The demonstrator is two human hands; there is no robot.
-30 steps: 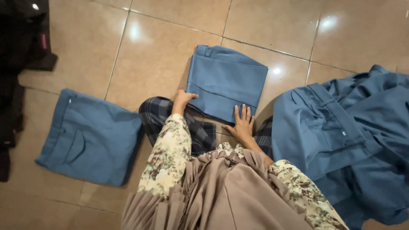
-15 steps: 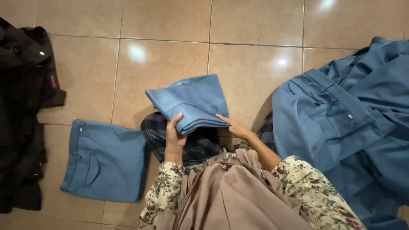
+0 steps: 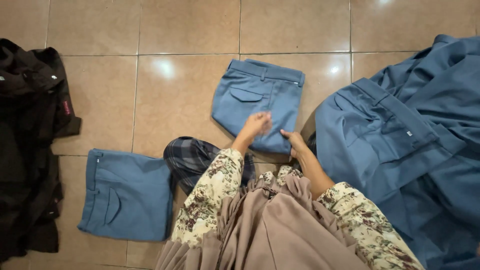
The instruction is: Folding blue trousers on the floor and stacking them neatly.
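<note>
A folded pair of blue trousers lies flat on the tiled floor in front of me, pocket side up. My left hand rests on its near edge with fingers together. My right hand pinches the near right corner of the same folded trousers. Both arms wear floral sleeves.
A second folded blue pair lies at the left. A heap of unfolded blue garments fills the right side. Dark clothing is piled at the far left. A plaid cloth covers my knee, above a beige skirt.
The folded trousers were lifted off the floor half a second ago and now lie flat, turned over with the pocket showing. Both hands have lowered onto the near edge.
</note>
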